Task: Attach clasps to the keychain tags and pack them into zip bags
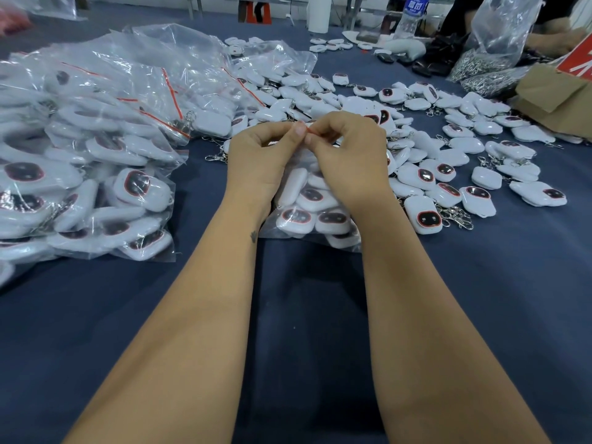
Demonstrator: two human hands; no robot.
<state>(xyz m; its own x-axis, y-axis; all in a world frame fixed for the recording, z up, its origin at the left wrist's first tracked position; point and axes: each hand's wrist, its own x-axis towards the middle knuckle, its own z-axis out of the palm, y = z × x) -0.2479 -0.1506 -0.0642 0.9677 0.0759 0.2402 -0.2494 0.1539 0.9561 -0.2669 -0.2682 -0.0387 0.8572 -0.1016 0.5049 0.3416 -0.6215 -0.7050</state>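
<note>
A clear zip bag point(309, 216) full of white keychain tags with dark red-rimmed faces stands on the blue table in front of me. My left hand point(262, 155) and my right hand point(349, 155) meet above it, and both pinch its red zip strip between thumb and fingers. Loose white tags with metal clasps point(458, 161) lie scattered to the right and behind the bag. A silver clasp point(216, 157) lies just left of my left hand.
Several filled zip bags point(96, 149) are heaped on the left. A clear sack of metal clasps point(490, 65) and a cardboard box point(554, 91) sit at the back right, with a water bottle point(411, 17) behind. Bare blue tabletop point(307, 315) lies near me.
</note>
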